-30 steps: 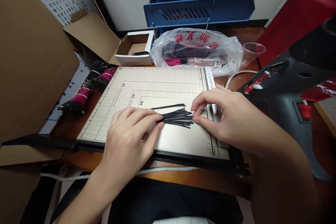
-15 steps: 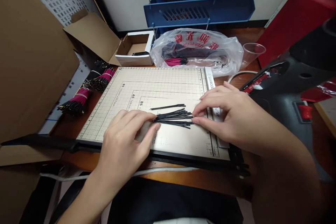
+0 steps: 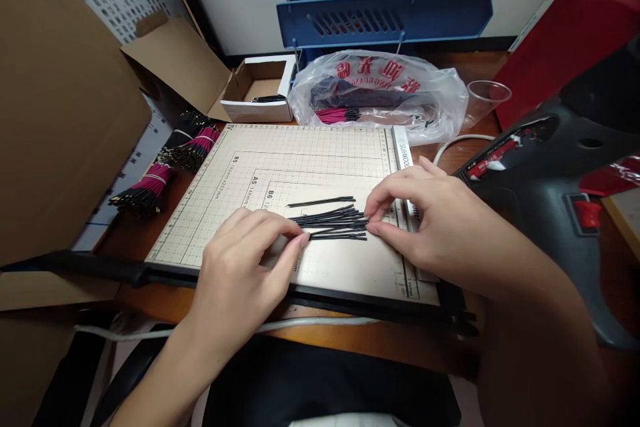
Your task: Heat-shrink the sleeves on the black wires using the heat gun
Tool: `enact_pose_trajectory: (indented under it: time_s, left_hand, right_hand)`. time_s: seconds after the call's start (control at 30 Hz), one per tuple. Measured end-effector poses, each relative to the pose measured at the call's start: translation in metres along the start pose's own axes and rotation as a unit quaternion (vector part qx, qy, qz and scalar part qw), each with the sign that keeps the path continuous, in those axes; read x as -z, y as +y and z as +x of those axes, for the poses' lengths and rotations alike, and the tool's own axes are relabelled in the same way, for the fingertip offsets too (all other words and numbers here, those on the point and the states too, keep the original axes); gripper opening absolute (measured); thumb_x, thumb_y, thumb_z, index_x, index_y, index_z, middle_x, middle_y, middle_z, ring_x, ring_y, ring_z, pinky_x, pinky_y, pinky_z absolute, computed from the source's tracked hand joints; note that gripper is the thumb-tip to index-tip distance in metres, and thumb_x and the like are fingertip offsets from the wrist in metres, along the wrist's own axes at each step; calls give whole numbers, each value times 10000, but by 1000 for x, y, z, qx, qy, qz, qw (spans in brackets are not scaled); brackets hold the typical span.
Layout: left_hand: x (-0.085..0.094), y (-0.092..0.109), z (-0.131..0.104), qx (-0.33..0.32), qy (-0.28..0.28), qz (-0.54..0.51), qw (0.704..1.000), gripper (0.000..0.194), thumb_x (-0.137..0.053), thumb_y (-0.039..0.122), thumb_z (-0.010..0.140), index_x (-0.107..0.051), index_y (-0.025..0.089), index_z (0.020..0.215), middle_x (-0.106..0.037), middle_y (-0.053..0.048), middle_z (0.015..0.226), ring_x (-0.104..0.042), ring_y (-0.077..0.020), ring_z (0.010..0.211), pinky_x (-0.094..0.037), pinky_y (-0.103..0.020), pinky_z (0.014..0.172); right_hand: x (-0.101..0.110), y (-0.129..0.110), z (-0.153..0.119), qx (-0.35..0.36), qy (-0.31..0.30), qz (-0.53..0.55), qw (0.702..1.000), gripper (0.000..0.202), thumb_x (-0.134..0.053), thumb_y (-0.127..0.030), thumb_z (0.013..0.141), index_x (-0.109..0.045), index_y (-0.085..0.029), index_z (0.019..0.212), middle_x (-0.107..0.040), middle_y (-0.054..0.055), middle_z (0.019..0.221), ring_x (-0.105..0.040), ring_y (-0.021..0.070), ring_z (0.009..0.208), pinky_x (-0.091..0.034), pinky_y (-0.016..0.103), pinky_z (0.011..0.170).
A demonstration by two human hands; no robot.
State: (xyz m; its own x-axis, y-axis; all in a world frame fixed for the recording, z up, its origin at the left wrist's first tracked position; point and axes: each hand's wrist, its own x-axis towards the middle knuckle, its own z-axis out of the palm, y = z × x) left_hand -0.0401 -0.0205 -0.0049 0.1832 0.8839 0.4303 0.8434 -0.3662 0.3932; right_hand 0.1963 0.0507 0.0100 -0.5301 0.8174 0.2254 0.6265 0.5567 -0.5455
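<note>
Several thin black sticks lie in a loose bunch on the cream, grid-marked board of a paper cutter. My left hand pinches the left ends at the lower edge of the bunch, thumb and forefinger together. At the right ends, my right hand has its thumb and fingertips closed on the tips of some sticks. Just above the bunch a few more black sticks lie apart, touched by neither hand.
Behind the board are an open box, a clear plastic bag, a blue rack and a clear cup. Pink-and-black bundles lie left; a dark grey device stands right.
The fingers of my left hand have shifted slightly right along the bunch, and the lower sticks now lie straighter. My right fingertips are closer together at the stick ends. The view has shifted slightly.
</note>
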Motion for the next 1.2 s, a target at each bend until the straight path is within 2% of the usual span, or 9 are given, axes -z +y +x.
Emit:
enact_pose_trajectory:
  time_s: [0.23, 0.37, 0.57, 0.7, 0.93, 1.07, 1.2]
  left_hand:
    - [1, -2, 3, -4, 2, 1, 1000, 63, -658, 201, 953, -709, 177, 924, -711, -22, 896, -624, -172, 856, -479, -315, 796]
    - [3, -2, 2, -10, -10, 7, 1000, 75, -651, 209, 960, -716, 185, 931, -705, -21, 906, -621, -173, 868, -474, -311, 799]
    - [5, -4, 4, 1, -55, 12, 998, 111, -609, 214, 980, -679, 183, 900, -678, -20, 875, -596, -173, 840, -447, -307, 769]
    - [6, -4, 3, 6, -62, 4, 998, 93, -612, 206, 982, -649, 183, 900, -660, -13, 869, -587, -163, 836, -440, -294, 763]
    - [4, -8, 8, -7, -45, 6, 999, 79, -615, 179, 980, -642, 177, 906, -660, -14, 867, -598, -155, 830, -447, -288, 758]
    - [4, -7, 10, -2, -46, 5, 999, 82, -621, 184, 978, -668, 174, 912, -666, -19, 865, -603, -158, 827, -459, -295, 757]
    - [3, -2, 7, -8, -13, -2, 1000, 49, -635, 173, 968, -669, 174, 932, -666, -23, 875, -602, -159, 828, -470, -302, 764]
  right_hand:
    - [1, -1, 2, -5, 25, 12, 1000, 113, -661, -126, 781, -666, -239, 774, -717, -54, 818, -654, 175, 852, -229, 567, 1199]
    - [-1, -1, 2, -1, 13, 5, 1000, 134, -656, -120, 780, -684, -250, 785, -731, -57, 850, -655, 181, 889, -257, 532, 1186]
    - [0, -2, 3, 1, -16, 3, 1000, 151, -634, -103, 780, -682, -245, 793, -733, -63, 823, -653, 171, 844, -395, 427, 1021]
    - [3, -3, 2, -1, -22, 6, 1000, 150, -631, -97, 774, -677, -238, 790, -727, -57, 817, -650, 168, 832, -411, 384, 931]
    - [1, -4, 3, -7, -18, 3, 1000, 140, -632, -91, 765, -650, -230, 749, -698, -53, 782, -632, 167, 815, -377, 441, 1045]
    - [-1, -2, 2, -10, 4, -4, 1000, 164, -628, -74, 752, -649, -234, 782, -693, -59, 822, -636, 157, 851, -263, 497, 1180]
    - [-1, 0, 1, -10, -10, -1, 1000, 165, -621, -82, 759, -656, -240, 791, -705, -47, 843, -638, 169, 859, -340, 479, 1127]
